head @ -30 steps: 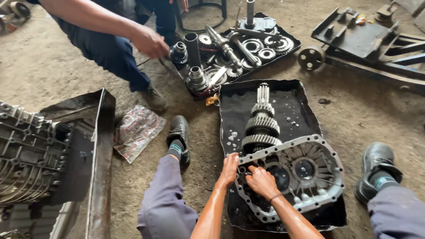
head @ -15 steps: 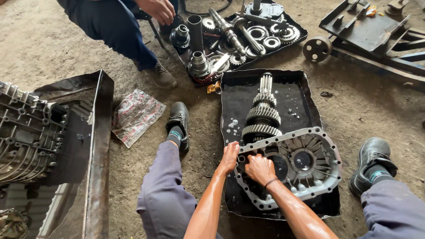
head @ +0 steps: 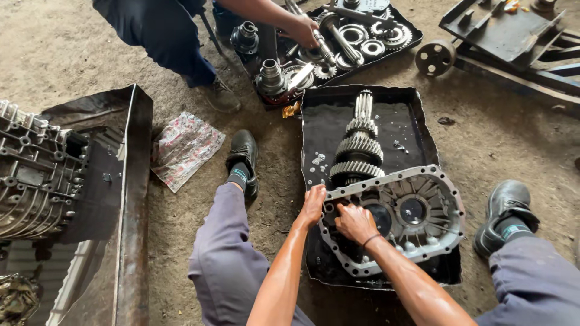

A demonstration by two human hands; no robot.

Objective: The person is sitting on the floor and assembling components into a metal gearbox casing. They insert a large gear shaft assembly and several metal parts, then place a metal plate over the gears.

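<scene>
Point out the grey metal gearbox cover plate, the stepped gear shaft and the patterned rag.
Grey metal gearbox cover plate (head: 444, 211): head view, right rim.
Stepped gear shaft (head: 359, 148): head view, middle gear.
Patterned rag (head: 184, 148): head view, centre.

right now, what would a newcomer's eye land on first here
Probably the tall geared shaft standing up from a pale housing plate in a black oily tray at the centre. The left hand grips the plate's near edge and the right hand presses inside it. At the top, another person's hand reaches into a second tray of gears.
</scene>
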